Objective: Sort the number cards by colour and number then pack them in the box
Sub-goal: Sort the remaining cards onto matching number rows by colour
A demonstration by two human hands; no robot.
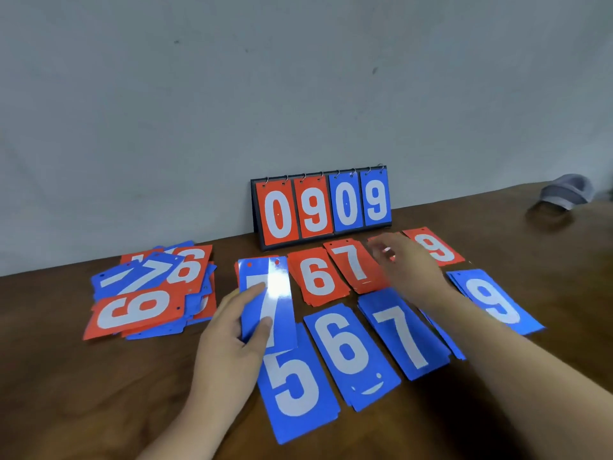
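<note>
A mixed heap of cards (149, 290) lies left of the left hand (232, 340), which pinches a blue 7 card (272, 293) between thumb and fingers just beyond the blue 5 pile (295, 386). Further right, the blurred right hand (408, 263) hovers between the red 7 pile (355, 263) and the red 9 pile (434, 247). I cannot tell whether it grips anything.

Left hand (232, 330) holds blue 7 card (277, 293); right hand (409, 263) over red cards (351, 263).

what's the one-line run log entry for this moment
stage: sorting | left hand: holds blue card | right hand: open, between red 7 and red 9 | unsorted pile: at left
</note>
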